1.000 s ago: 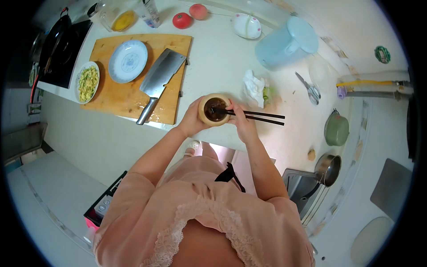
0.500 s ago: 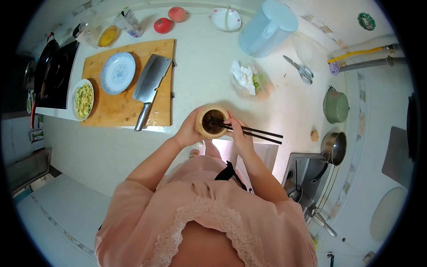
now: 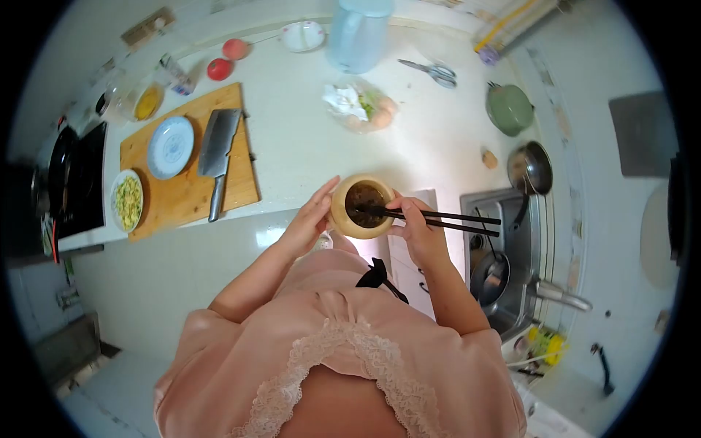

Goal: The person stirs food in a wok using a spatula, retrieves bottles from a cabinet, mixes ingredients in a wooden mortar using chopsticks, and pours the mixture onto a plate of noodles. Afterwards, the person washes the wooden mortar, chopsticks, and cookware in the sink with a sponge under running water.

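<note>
A round, light wood-coloured jar [image 3: 339,217] is held up before my waist, its opening facing me, with dark liquid [image 3: 363,198] inside. My left hand [image 3: 309,225] grips the jar's left side, fingers lying along its wall. My right hand [image 3: 425,235] pinches a pair of black chopsticks [image 3: 467,217], and its fingers also touch the jar's right side. The chopstick tips dip into the dark liquid; their long ends point right.
A cleaver [image 3: 219,144] and a blue-white plate [image 3: 171,148] lie on the cutting board [image 3: 241,171], beside a bowl of chopped food [image 3: 128,199]. Scissors [image 3: 432,71], a plastic bag [image 3: 358,106] and a kettle [image 3: 359,36] are on the counter. The sink [image 3: 526,233] is at right.
The view has shifted right, so the counter items sit further left and the sink shows more. The jar looks larger and nearer, with the left fingers straighter. Both hands keep their holds.
</note>
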### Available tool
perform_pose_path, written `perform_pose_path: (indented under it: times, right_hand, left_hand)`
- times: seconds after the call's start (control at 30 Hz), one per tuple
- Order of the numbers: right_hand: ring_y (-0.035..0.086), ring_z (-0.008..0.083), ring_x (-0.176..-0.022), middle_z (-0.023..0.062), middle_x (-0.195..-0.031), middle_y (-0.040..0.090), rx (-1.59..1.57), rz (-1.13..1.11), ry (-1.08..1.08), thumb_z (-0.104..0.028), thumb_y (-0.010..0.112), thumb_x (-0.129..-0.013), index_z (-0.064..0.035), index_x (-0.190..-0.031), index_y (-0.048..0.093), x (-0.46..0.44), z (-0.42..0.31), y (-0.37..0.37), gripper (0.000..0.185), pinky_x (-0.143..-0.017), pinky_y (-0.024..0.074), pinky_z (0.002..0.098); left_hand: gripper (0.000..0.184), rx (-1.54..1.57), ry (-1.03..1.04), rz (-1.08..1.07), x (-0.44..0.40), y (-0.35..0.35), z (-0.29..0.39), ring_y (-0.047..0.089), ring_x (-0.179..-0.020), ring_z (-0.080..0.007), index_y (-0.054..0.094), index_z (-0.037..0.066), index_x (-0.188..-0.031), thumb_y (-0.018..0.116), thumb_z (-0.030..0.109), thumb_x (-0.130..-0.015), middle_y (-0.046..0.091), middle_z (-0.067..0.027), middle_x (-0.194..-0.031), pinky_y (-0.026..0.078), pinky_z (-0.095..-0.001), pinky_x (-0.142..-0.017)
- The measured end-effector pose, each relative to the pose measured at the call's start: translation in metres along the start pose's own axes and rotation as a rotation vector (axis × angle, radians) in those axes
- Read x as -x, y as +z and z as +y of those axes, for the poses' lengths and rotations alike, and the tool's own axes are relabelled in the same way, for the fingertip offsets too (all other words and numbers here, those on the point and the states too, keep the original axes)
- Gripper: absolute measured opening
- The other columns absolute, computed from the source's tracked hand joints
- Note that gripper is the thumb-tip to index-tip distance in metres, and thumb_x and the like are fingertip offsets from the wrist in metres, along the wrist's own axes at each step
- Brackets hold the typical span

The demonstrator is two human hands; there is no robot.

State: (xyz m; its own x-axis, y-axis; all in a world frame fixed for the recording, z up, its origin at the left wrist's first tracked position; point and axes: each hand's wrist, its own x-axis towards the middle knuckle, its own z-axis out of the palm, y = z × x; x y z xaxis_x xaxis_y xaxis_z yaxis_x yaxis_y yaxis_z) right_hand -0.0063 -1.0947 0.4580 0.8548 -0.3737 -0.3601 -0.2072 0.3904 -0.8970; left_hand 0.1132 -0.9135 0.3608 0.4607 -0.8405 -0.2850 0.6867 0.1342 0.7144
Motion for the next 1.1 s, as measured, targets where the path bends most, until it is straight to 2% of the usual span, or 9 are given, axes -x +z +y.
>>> perform_pose_path:
  times: [0.07, 0.27, 0.5, 0.63, 0.77, 0.9, 0.93, 1.03, 1.1]
  right_hand:
    - [0.054, 0.0226, -0.107, 0.0175, -0.128, 0.050, -0.006, 0.078, -0.064, -0.021, 0.045, -0.096, 0.0022, -0.098, 0.059, 0.020, 0.002, -0.005, 0.028, -0.081, 0.0526, 0.0391]
    - [0.055, 0.0215, -0.107, 0.0190, -0.131, 0.048, 0.034, 0.217, -0.209, -0.021, 0.044, -0.097, 0.0033, -0.102, 0.059, 0.070, 0.010, -0.023, 0.029, -0.081, 0.0533, 0.0330]
    - [0.061, 0.0265, -0.083, 0.0192, -0.089, 0.063, 0.820, 0.447, -0.470, -0.006, 0.060, -0.085, 0.0031, -0.089, 0.064, 0.125, -0.026, -0.064, 0.011, -0.071, 0.0484, 0.0324]
    - [0.061, 0.0293, -0.070, 0.0161, -0.077, 0.062, 0.720, 0.612, -0.511, -0.004, 0.064, -0.080, 0.0033, -0.083, 0.063, 0.161, -0.029, -0.099, 0.008, -0.063, 0.0480, 0.0345]
    - [0.061, 0.0305, -0.065, 0.0186, -0.075, 0.062, 0.586, 0.581, -0.416, -0.007, 0.064, -0.081, 0.0047, -0.083, 0.063, 0.191, -0.015, -0.143, 0.012, -0.062, 0.0482, 0.0342]
    - [0.062, 0.0300, -0.066, 0.0191, -0.075, 0.063, 0.532, 0.788, -0.462, -0.006, 0.063, -0.082, 0.0046, -0.083, 0.063, 0.205, 0.009, -0.197, 0.011, -0.060, 0.0484, 0.0335]
    - [0.060, 0.0145, -0.058, 0.0119, -0.071, 0.061, 0.607, 0.800, -0.453, -0.005, 0.062, -0.085, 0.0065, -0.086, 0.062, 0.214, 0.011, -0.213, 0.011, -0.053, 0.0461, 0.0242]
    - [0.059, 0.0121, -0.056, 0.0104, -0.067, 0.061, 0.349, 0.699, -0.333, -0.005, 0.060, -0.086, 0.0067, -0.085, 0.062, 0.238, 0.006, -0.243, 0.012, -0.052, 0.0459, 0.0232]
    - [0.061, 0.0219, -0.059, 0.0153, -0.070, 0.061, 0.383, 0.844, -0.380, -0.005, 0.061, -0.084, 0.0061, -0.082, 0.062, 0.241, 0.016, -0.267, 0.011, -0.054, 0.0468, 0.0283]
  left_hand:
    - [0.062, -0.005, 0.017, 0.025, -0.007, 0.014, -0.015, 0.044, -0.121, -0.0185, 0.022, 0.010, -0.144, 0.039, 0.045, -0.096, 0.044, -0.0076, -0.133, 0.038, -0.0350, -0.101]
    - [0.067, 0.585, -0.206, -0.347, -0.031, 0.061, -0.056, 0.046, -0.122, -0.0260, 0.036, 0.008, -0.135, 0.038, 0.058, -0.091, 0.044, -0.0110, -0.135, 0.040, -0.0468, -0.102]
    - [0.037, 0.531, -0.352, -0.386, -0.053, 0.103, -0.107, 0.055, -0.111, -0.0256, 0.049, 0.005, -0.123, 0.046, 0.029, -0.095, 0.054, -0.0124, -0.123, 0.048, -0.0424, -0.094]
    - [0.040, 0.371, -0.390, -0.327, -0.057, 0.147, -0.125, 0.057, -0.109, -0.0226, 0.044, 0.002, -0.126, 0.044, 0.028, -0.096, 0.055, -0.0121, -0.123, 0.049, -0.0387, -0.094]
    - [0.042, 0.211, -0.330, -0.547, -0.074, 0.184, -0.171, 0.056, -0.110, -0.0233, 0.044, 0.001, -0.127, 0.042, 0.030, -0.097, 0.053, -0.0125, -0.124, 0.048, -0.0390, -0.094]
    - [0.043, 0.364, -0.509, -0.413, -0.087, 0.216, -0.233, 0.054, -0.112, -0.0247, 0.044, 0.001, -0.126, 0.038, 0.033, -0.098, 0.053, -0.0134, -0.123, 0.046, -0.0403, -0.096]
    - [0.044, 0.316, -0.472, -0.448, -0.091, 0.228, -0.243, 0.053, -0.112, -0.0233, 0.045, 0.002, -0.126, 0.037, 0.034, -0.098, 0.053, -0.0126, -0.124, 0.045, -0.0397, -0.097]
    - [0.044, 0.312, -0.562, -0.498, -0.103, 0.255, -0.263, 0.054, -0.111, -0.0217, 0.045, 0.002, -0.126, 0.037, 0.035, -0.098, 0.054, -0.0106, -0.123, 0.045, -0.0384, -0.097]
    - [0.043, 0.314, -0.623, -0.414, -0.107, 0.273, -0.282, 0.054, -0.110, -0.0203, 0.047, 0.003, -0.125, 0.040, 0.035, -0.097, 0.055, -0.0087, -0.122, 0.045, -0.0370, -0.096]
